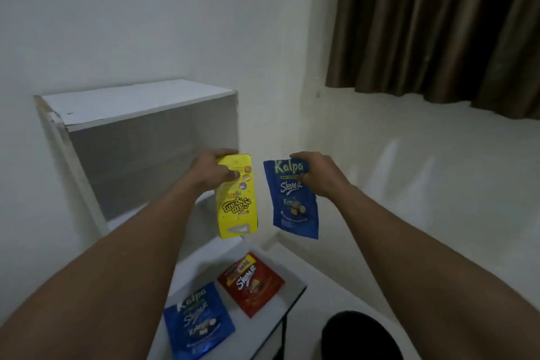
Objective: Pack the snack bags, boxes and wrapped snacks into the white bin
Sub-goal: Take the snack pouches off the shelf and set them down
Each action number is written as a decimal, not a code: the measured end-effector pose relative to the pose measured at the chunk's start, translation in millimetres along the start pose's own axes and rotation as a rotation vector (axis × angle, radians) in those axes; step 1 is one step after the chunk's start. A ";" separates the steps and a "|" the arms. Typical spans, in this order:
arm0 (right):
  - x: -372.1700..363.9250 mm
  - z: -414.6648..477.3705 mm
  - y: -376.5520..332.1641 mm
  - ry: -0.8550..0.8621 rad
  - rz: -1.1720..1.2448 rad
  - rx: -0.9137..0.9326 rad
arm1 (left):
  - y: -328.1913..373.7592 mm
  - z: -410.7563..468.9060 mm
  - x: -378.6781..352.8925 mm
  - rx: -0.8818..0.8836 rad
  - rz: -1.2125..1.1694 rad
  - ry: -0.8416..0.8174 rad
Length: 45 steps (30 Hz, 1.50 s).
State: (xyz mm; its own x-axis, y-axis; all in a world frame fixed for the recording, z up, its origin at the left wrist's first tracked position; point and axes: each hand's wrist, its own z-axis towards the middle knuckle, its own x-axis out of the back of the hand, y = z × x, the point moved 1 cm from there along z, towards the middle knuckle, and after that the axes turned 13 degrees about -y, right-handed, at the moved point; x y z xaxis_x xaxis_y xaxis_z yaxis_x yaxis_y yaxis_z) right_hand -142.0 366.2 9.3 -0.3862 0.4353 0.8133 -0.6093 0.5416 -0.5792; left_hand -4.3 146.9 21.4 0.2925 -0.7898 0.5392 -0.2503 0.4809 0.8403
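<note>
Barely begun, I judge: left grip [217, 169] clasps yellow box [236, 202], right grip [319, 174] holds blue bag [295, 204]; red bag [252, 283] and second blue bag [199, 320] lie unpacked on the tabletop [274, 266].

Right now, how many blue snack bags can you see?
2. The first blue bag hangs in the air, pinched by the right hand. The second blue bag lies on the white table beside the red bag. Others may be out of view.
</note>
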 end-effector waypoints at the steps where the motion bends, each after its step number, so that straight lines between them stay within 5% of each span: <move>1: 5.5 -12.6 11.1 0.018 0.000 -0.032 | 5.8 2.2 -14.9 -0.014 -0.003 -0.025; 15: 4.3 -123.7 238.0 0.067 0.010 -0.428 | 3.9 67.5 -255.7 -0.097 0.154 -0.251; 33: -241.1 -124.0 579.2 -0.116 0.083 -0.593 | -251.8 170.4 -583.1 0.142 0.378 -0.329; 45: -351.6 -133.1 661.3 -0.262 0.078 -0.690 | -362.1 163.2 -694.0 0.256 0.427 -0.459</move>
State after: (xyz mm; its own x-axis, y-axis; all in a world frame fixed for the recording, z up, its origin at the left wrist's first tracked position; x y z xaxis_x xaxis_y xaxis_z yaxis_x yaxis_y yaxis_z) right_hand -316.9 667.1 -667.1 -0.6159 0.3521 0.7047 -0.0326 0.8824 -0.4694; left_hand -267.2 458.7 -666.3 -0.2884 -0.6591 0.6946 -0.4844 0.7261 0.4879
